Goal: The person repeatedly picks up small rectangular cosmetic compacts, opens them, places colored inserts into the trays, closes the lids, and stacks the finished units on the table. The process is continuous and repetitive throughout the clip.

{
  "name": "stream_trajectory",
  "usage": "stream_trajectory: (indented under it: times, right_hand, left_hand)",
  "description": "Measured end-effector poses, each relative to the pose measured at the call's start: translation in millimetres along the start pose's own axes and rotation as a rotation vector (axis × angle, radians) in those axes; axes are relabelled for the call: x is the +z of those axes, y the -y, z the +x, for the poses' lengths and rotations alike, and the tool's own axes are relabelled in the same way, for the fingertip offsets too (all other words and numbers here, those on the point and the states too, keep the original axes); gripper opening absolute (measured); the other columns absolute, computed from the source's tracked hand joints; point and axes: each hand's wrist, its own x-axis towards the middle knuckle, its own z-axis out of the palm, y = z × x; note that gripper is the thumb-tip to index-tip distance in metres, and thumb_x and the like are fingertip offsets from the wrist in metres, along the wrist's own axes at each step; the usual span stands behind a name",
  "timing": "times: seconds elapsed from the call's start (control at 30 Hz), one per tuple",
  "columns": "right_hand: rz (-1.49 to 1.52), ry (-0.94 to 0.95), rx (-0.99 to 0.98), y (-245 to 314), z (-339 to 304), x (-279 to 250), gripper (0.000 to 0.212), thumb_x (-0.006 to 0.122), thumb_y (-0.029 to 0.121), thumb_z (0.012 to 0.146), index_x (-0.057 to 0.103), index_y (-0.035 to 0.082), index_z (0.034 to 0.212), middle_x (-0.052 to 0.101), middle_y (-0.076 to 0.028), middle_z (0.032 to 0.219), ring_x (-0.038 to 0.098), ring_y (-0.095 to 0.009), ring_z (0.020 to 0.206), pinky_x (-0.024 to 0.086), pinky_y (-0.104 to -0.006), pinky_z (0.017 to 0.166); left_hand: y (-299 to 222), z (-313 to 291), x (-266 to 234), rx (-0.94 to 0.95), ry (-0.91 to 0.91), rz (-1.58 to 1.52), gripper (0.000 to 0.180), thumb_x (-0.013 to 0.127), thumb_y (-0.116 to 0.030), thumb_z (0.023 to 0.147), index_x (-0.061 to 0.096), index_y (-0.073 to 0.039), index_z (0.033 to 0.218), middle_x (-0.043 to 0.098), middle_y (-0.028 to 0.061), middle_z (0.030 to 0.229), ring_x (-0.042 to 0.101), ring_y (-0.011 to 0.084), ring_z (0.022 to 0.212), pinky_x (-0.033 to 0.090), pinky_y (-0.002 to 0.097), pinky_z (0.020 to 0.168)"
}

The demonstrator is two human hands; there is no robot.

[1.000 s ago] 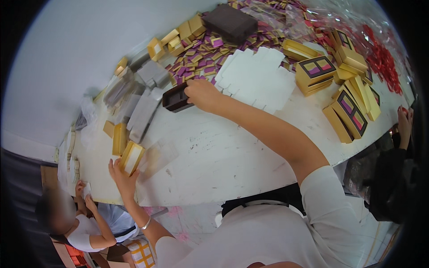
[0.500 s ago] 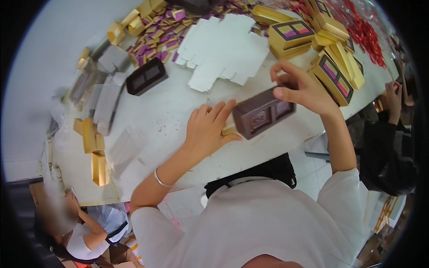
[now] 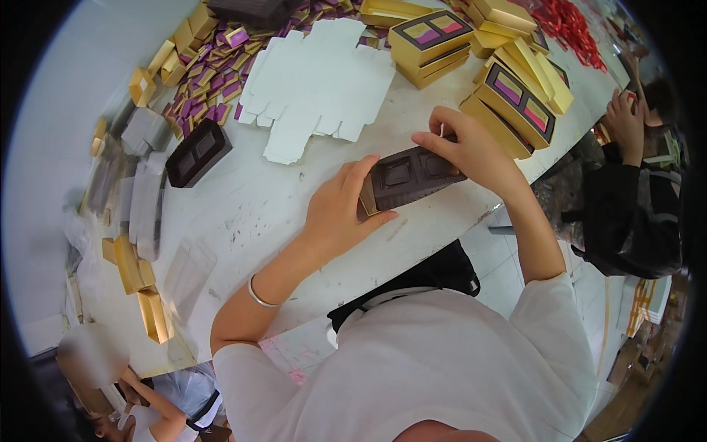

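A dark brown plastic tray (image 3: 412, 179) with two square sections lies low over the near part of the table, between my hands. My left hand (image 3: 340, 200) grips its left end, index finger on the far edge and thumb on the near edge. A strip of gold card (image 3: 369, 196) shows at that end; how far it runs beneath the tray is hidden. My right hand (image 3: 471, 151) is closed on the tray's far right corner, thumb along the top edge and fingers curled. Another brown two-section tray (image 3: 197, 153) rests apart to the left.
Flat white card blanks (image 3: 317, 81) lie beyond my hands. Gold boxes with dark two-window tops (image 3: 431, 37) are stacked at far right, near red ribbons (image 3: 567, 33). Small purple-and-gold pieces (image 3: 210, 81) heap at far left. Clear plastic sleeves (image 3: 149, 199) and gold pieces line the left. Co-workers sit on both sides.
The brown tray has turned from a tilt to lie flatter and lower, with gold card now along its left end. Both hands came down with it. The whole view has shifted somewhat.
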Motion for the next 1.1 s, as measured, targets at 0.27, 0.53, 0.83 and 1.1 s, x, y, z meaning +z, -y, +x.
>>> stream_trajectory:
  times: [0.27, 0.53, 0.83, 1.1]
  right_hand:
    - [-0.207, -0.234, -0.228, -4, -13, 23, 0.036, 0.062, 0.037, 0.084, 0.053, 0.003, 0.077, 0.058, -0.014, 0.068, 0.057, -0.033, 0.067, 0.044, -0.0406, 0.059]
    - [-0.238, -0.273, -0.365, -7, -7, 7, 0.031, 0.067, 0.027, 0.083, 0.052, 0.001, 0.076, 0.051, -0.013, 0.061, 0.047, -0.022, 0.053, 0.038, -0.0328, 0.051]
    - [-0.116, -0.095, -0.246, -6, -15, 12, 0.03, 0.065, 0.03, 0.084, 0.057, 0.001, 0.082, 0.056, -0.012, 0.082, 0.053, -0.026, 0.066, 0.044, -0.0336, 0.062]
    - [-0.08, 0.309, -0.34, -22, -30, -34, 0.043, 0.053, 0.015, 0.091, 0.046, 0.014, 0.132, 0.037, -0.015, 0.135, 0.057, -0.027, 0.091, 0.046, -0.0336, 0.078]
  left_hand:
    - [5, 3, 2, 0.056, -0.029, -0.039, 0.078, 0.081, -0.022, 0.065, 0.041, -0.009, 0.13, 0.054, 0.0129, 0.112, 0.059, 0.0291, 0.095, 0.049, 0.0357, 0.078]
    - [5, 6, -2, 0.023, 0.043, -0.079, 0.082, 0.081, -0.022, 0.065, 0.038, -0.009, 0.134, 0.054, 0.0123, 0.112, 0.059, 0.0273, 0.092, 0.05, 0.0347, 0.076]
    - [4, 5, -3, 0.064, 0.067, -0.048, 0.081, 0.08, -0.023, 0.066, 0.038, -0.007, 0.133, 0.054, 0.0134, 0.111, 0.059, 0.0278, 0.088, 0.049, 0.0341, 0.07]
    - [3, 4, -4, 0.069, 0.068, -0.073, 0.07, 0.078, -0.015, 0.066, 0.045, -0.006, 0.127, 0.054, 0.013, 0.112, 0.058, 0.0283, 0.09, 0.049, 0.0334, 0.071]
